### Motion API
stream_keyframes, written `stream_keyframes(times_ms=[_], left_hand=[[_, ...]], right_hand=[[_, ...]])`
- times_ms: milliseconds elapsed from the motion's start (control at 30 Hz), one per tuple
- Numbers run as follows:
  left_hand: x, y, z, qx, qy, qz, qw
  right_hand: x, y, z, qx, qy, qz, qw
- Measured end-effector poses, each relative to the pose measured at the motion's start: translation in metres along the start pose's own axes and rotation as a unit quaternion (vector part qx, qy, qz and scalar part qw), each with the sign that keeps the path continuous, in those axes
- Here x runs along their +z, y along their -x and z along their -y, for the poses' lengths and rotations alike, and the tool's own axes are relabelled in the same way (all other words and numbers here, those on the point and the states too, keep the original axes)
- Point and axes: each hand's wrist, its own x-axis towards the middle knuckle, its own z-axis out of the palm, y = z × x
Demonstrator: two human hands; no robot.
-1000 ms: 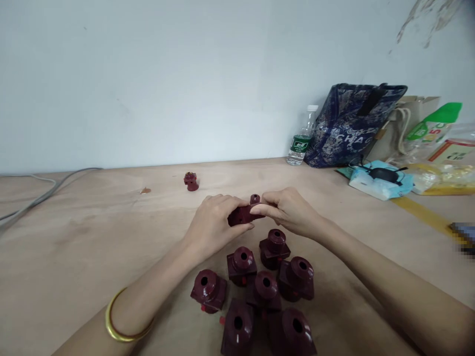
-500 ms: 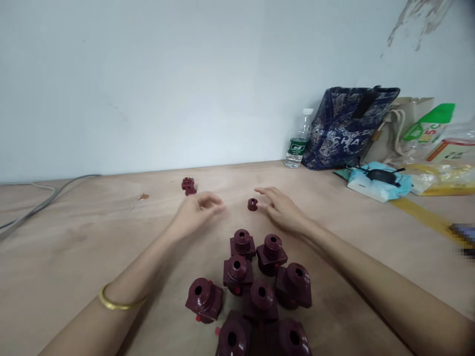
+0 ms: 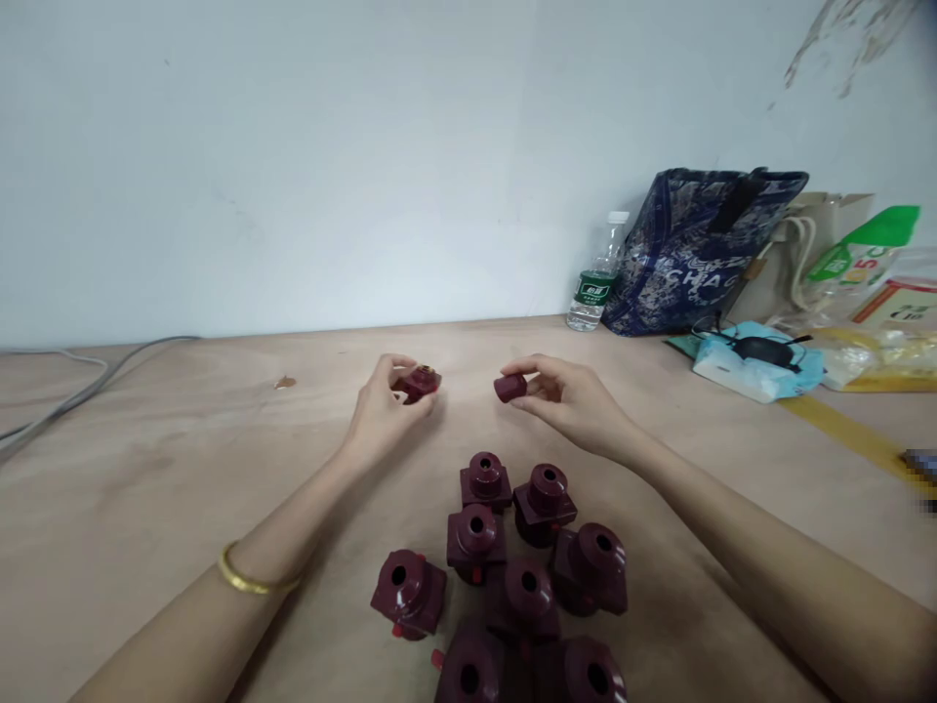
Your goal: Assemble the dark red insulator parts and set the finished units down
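My left hand (image 3: 383, 402) grips a dark red part with a square body (image 3: 423, 382) between thumb and fingers; a brassy bit shows on its top. Across from it, my right hand (image 3: 567, 395) pinches a small dark red cylindrical cap (image 3: 510, 388) by its sides. The two pieces are apart, with bare wood between them. Closer to me stands a group of several dark red parts, each with a round, holed top on a square body, such as the one at the back (image 3: 485, 476) and the one at the left (image 3: 409, 592). Small red nubs stick out of some.
At the back right, a water bottle (image 3: 596, 273) stands beside a dark blue patterned bag (image 3: 703, 249). Black glasses (image 3: 765, 350) lie on a light blue packet (image 3: 753, 376). Grey cables (image 3: 95, 391) run along the left. A pale wall (image 3: 293, 176) closes off the table's back.
My left hand has taken hold of the square-bodied part, which has moved right. My right hand has closed on the small cap, now tipped on its side.
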Motion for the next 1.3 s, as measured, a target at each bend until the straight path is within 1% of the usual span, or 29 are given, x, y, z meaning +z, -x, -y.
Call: stream_keyframes(times_ms=[67,133,233,300,367,500,567,600,667,767,867,933,967,1033,1100,1167,1233,1300], left_hand=[[-0.004,0.016,-0.024,0.057,-0.015,0.043,0.997],[-0.007,0.026,-0.042,0.108,-0.028,0.066,0.992],[-0.009,0.032,-0.057,0.175,-0.054,0.072,0.98],[-0.009,0.033,-0.06,0.205,-0.083,0.071,0.973],[-0.007,0.033,-0.059,0.221,-0.108,0.069,0.967],[-0.004,0.033,-0.056,0.255,-0.139,0.055,0.955],[-0.003,0.033,-0.054,0.266,-0.153,0.054,0.95],[-0.003,0.033,-0.053,0.267,-0.157,0.054,0.949],[-0.002,0.033,-0.053,0.264,-0.161,0.051,0.95],[-0.002,0.033,-0.055,0.259,-0.161,0.052,0.951],[-0.003,0.033,-0.057,0.259,-0.142,0.053,0.954],[-0.005,0.033,-0.056,0.227,-0.111,0.049,0.966],[-0.008,0.035,-0.053,0.193,-0.091,0.049,0.976],[-0.014,0.04,-0.046,0.097,-0.04,0.059,0.993],[-0.021,0.051,-0.036,-0.002,0.029,0.086,0.996],[-0.028,0.064,-0.028,-0.065,0.108,0.132,0.983],[-0.035,0.077,-0.024,-0.098,0.182,0.183,0.961],[-0.041,0.085,-0.024,-0.123,0.245,0.215,0.937]], right_hand=[[-0.001,0.001,0.015,-0.013,-0.032,-0.005,0.999],[-0.002,0.003,0.027,-0.043,-0.029,-0.009,0.999],[-0.001,0.006,0.037,-0.094,-0.004,-0.002,0.996],[0.001,0.008,0.039,-0.114,0.004,0.007,0.993],[0.002,0.008,0.038,-0.109,0.014,0.008,0.994],[0.004,0.006,0.034,-0.028,0.08,-0.008,0.996],[0.003,0.006,0.033,-0.001,0.116,0.005,0.993],[0.002,0.005,0.033,0.001,0.121,0.016,0.992],[0.001,0.006,0.034,-0.021,0.102,0.036,0.994],[0.002,0.007,0.036,-0.054,0.049,0.033,0.997],[0.005,0.008,0.037,-0.018,0.039,0.045,0.998],[0.004,0.008,0.037,0.003,0.045,0.053,0.998],[0.001,0.007,0.037,0.008,0.046,0.049,0.998],[-0.005,0.005,0.034,0.016,0.041,0.028,0.999],[-0.014,0.003,0.03,0.031,0.029,0.007,0.999],[-0.021,0.002,0.025,0.047,0.019,-0.006,0.999],[-0.025,0.003,0.02,0.064,0.003,-0.009,0.998],[-0.026,0.005,0.019,0.083,-0.017,0.008,0.996]])
